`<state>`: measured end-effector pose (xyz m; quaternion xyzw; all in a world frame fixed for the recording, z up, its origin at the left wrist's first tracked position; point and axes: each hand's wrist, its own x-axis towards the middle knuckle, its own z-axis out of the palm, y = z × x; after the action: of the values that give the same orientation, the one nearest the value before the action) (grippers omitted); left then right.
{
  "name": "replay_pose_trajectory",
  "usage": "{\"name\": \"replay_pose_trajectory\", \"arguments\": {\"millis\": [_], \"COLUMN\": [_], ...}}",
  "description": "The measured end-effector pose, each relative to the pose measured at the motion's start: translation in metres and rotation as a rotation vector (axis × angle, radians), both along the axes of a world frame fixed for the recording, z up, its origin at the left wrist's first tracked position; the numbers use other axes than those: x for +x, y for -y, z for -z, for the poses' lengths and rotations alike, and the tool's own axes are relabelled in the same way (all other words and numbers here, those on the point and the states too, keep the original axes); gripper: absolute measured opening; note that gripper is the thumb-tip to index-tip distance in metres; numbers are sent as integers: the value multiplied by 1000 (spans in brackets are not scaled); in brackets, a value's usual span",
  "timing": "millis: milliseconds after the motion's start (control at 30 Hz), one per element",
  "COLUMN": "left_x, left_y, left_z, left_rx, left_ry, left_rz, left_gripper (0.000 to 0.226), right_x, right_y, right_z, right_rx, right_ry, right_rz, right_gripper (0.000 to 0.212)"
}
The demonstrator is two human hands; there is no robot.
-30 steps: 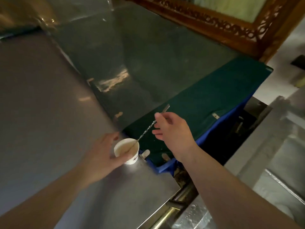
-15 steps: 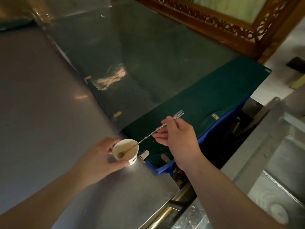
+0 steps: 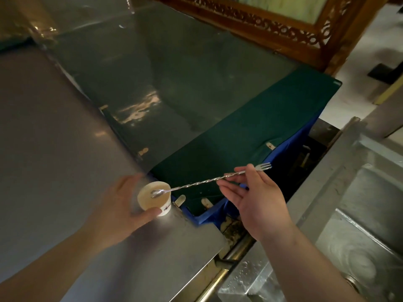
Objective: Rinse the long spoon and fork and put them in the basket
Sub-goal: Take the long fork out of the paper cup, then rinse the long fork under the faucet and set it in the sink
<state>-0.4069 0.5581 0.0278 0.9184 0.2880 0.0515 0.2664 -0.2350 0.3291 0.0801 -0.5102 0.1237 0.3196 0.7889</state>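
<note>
A long twisted metal spoon and fork (image 3: 202, 182) lies nearly level, its spoon end over a small white cup (image 3: 154, 198) of pale liquid and its fork tines pointing right. My right hand (image 3: 255, 197) pinches the stem near the fork end between thumb and fingers, palm turned up. My left hand (image 3: 122, 203) wraps around the cup, which stands on the steel counter (image 3: 54, 160) near its corner. No basket is in view.
A blue bin (image 3: 292, 144) covered by a dark green cloth (image 3: 250, 131) sits just behind the cup. A steel sink (image 3: 359, 247) with wet spots lies at the lower right. A carved wooden frame (image 3: 272, 25) runs along the back.
My right hand has moved right and lower, tipping the spoon and fork from steep to nearly level. The spoon end has risen out of the liquid. My left hand stays on the cup.
</note>
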Motion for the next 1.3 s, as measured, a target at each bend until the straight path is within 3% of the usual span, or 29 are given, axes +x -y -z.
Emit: {"name": "replay_pose_trajectory", "arguments": {"millis": [100, 267, 533, 733, 867, 1100, 1300], "left_x": [8, 51, 150, 207, 237, 286, 321], "left_y": [16, 72, 210, 353, 444, 551, 601], "left_z": [-22, -57, -59, -37, -18, 12, 20], "left_rx": [44, -102, -809, -989, -1136, -1166, -996], "left_ry": [119, 284, 249, 150, 96, -8, 12], "left_rz": [-52, -31, 2, 178, 179, 219, 413], "left_gripper": [75, 17, 33, 10, 11, 13, 15], "right_x": [1, 12, 32, 27, 22, 24, 20], "right_y": [22, 81, 231, 365, 438, 527, 557], "right_z": [1, -2, -5, 3, 14, 52, 94], "right_rx": [63, 135, 135, 40, 70, 151, 316], "right_ry": [-5, 11, 78, 60, 6, -38, -216], "right_rz": [68, 216, 523, 773, 938, 1101, 1203], "right_gripper": [30, 31, 28, 28, 29, 31, 35]}}
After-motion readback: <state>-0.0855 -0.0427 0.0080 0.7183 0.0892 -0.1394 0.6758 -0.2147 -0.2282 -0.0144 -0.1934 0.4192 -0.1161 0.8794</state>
